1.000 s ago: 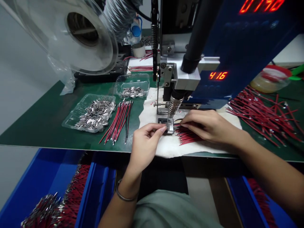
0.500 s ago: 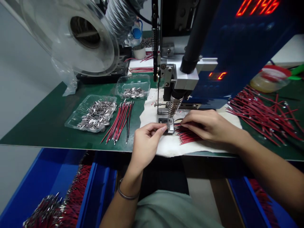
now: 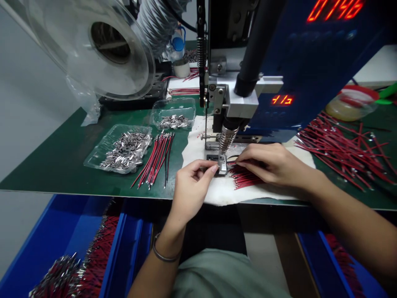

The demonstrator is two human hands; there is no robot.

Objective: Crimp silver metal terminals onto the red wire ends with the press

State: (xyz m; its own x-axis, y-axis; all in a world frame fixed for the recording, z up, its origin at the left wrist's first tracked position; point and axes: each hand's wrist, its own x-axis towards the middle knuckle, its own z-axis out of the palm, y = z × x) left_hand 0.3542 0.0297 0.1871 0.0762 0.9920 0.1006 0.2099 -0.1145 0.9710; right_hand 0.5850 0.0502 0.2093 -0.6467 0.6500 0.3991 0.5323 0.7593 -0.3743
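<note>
My left hand (image 3: 194,182) pinches at the left side of a small metal fixture (image 3: 222,164) under the machine's spring-wrapped tip (image 3: 228,138). What its fingertips hold is too small to make out. On the fixture's right, my right hand (image 3: 266,163) has thumb and finger closed on a wire whose end reaches toward the fixture. Below those fingers a row of red wires (image 3: 245,177) lies on a white cloth (image 3: 217,192). Left of my left hand, a bundle of red and black wires (image 3: 155,159) rests on the green table (image 3: 62,161).
Two clear trays (image 3: 93,159) (image 3: 155,108) hold small metal parts. A large red wire pile (image 3: 344,149) lies right. The blue machine (image 3: 297,62) stands ahead, a clear reel (image 3: 74,49) hangs upper left, and blue bins (image 3: 71,219) sit below the table edge.
The lower red display on the machine shows different characters. Both hands stay in nearly the same place, with their fingers still closed.
</note>
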